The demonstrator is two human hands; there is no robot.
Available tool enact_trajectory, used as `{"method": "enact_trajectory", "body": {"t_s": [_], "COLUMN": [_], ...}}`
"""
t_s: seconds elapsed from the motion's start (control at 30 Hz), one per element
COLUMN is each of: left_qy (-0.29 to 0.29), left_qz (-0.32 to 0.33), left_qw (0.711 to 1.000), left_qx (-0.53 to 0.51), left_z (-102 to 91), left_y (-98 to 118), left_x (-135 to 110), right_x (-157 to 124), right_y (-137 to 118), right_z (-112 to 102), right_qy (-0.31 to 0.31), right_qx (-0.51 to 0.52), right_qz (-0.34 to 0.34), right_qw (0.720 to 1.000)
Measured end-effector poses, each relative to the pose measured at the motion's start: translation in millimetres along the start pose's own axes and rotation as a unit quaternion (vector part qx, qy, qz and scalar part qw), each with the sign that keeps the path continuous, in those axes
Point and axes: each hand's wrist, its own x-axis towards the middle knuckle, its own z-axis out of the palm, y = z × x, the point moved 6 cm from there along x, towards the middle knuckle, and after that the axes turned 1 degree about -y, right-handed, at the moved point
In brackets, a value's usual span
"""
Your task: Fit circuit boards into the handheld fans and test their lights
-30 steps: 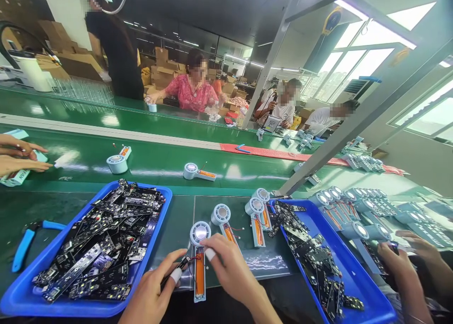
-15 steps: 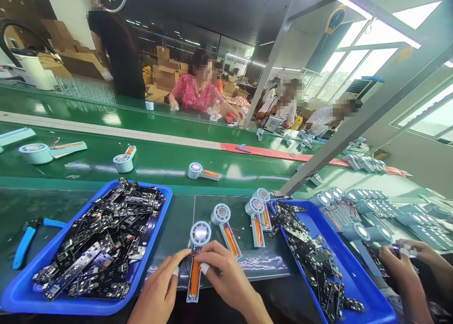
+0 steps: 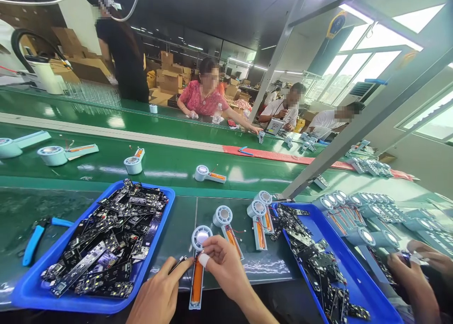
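Between my two hands lies a pale handheld fan (image 3: 197, 279) with an orange strip in its open handle and its round head pointing away from me. My right hand (image 3: 226, 265), a white cot on one finger, is curled against the fan's neck. My left hand (image 3: 161, 291) pinches a thin black part (image 3: 179, 264) with fine wires near the handle. Two more fans (image 3: 230, 229) lie just beyond, with loose red wires. A blue tray of black circuit boards (image 3: 95, 243) sits to my left.
A second blue tray (image 3: 354, 267) of boards lies to my right, beside a co-worker's hands (image 3: 414, 277) and stacked fan parts. Blue-handled pliers (image 3: 33, 243) rest on the green bench. Fans ride a green conveyor belt (image 3: 166, 173) beyond, with people working across it.
My right hand has moved up toward the fan's head. The fans on the belt have shifted right, and the hands at the far left have left the view.
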Motion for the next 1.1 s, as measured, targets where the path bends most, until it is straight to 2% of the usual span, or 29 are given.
{"method": "enact_trajectory", "body": {"t_s": [0.1,0.2,0.3,0.4,0.5,0.6,0.7,0.77,0.83,0.93,1.0,1.1], "left_qy": [0.051,0.056,0.029,0.018,0.046,0.119,0.186,0.200,0.194,0.155,0.102,0.030], "left_qz": [-0.018,-0.089,-0.144,-0.152,-0.121,-0.060,0.003,0.026,0.027,0.013,0.000,-0.020], "left_qw": [0.995,0.979,0.952,0.932,0.946,0.973,0.977,0.977,0.978,0.978,0.975,0.966], "left_qx": [-0.088,-0.177,-0.268,-0.328,-0.296,-0.189,-0.100,-0.071,-0.077,-0.142,-0.196,-0.255], "left_z": [3.0,12.5,21.9,22.7,14.6,4.6,1.5,2.5,2.4,-1.7,-3.5,-4.3], "left_y": [-7,-19,-27,-28,-23,-14,-4,-2,-4,-10,-14,-18], "left_x": [-1,-5,-8,-8,-6,-6,-10,-12,-11,-5,0,5], "right_x": [-5,-10,-11,-9,-8,-10,-13,-14,-15,-10,-6,-2], "right_y": [0,-11,-21,-23,-25,-29,-28,-25,-21,-21,-25,-36], "right_z": [6,13,19,22,24,29,37,40,41,34,28,24], "right_qy": [0.057,0.088,0.070,0.033,0.009,0.004,0.013,0.027,0.038,0.024,-0.009,-0.076], "right_qx": [-0.038,-0.132,-0.202,-0.273,-0.349,-0.418,-0.461,-0.472,-0.461,-0.394,-0.359,-0.336], "right_qz": [-0.028,-0.087,-0.130,-0.139,-0.155,-0.194,-0.222,-0.231,-0.233,-0.215,-0.192,-0.166], "right_qw": [0.997,0.984,0.968,0.951,0.924,0.887,0.859,0.850,0.855,0.893,0.913,0.924]}}
